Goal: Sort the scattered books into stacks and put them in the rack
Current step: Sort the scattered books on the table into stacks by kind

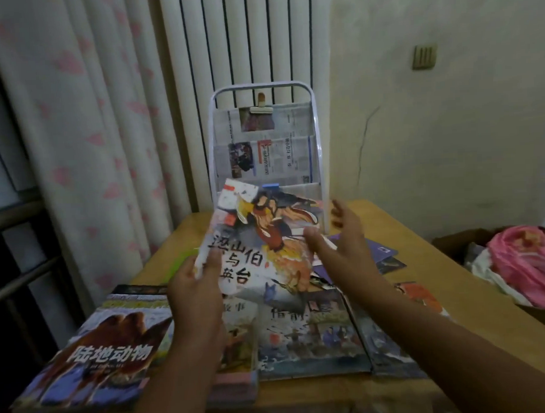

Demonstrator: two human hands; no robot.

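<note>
**Left hand lifts a picture book in front of the rack**

Nearest to me, at the near left corner of the desk (455,279), I see a stack topped by a large animal book (93,354) with white characters on its cover. Just right of it, partly under my left forearm, lies a thinner book on a pink one (237,348), and beside that a blue-toned story book (311,342) lies flat, with another dark book (393,354) overlapping its right edge.

My left hand (197,290) is raised above these. Its fingers are clamped on the lower left edge of a picture book (266,241), thumb on the cover, the rest curled behind. The book is off the desk, tilted back, its cover with a flying figure and black brush characters facing me. My right hand (344,243) sits at the book's right side, fingers spread apart and relaxed; the thumb looks to be touching the cover's right edge, though I cannot tell for certain.

Beyond the right hand, purple and dark books (382,254) lie scattered on the desk, and an orange-patterned one (418,293) shows past my right forearm.

At the far edge of the desk stands the white wire rack (322,160), its upper pockets holding folded newspapers (262,144); a clip (260,108) sits on the top one. The lifted book's upper edge overlaps the rack's lowest pocket in my view.

At the far right lies a pink bundle (526,257). Behind the rack are a radiator (235,36) and a curtain (83,121).
</note>
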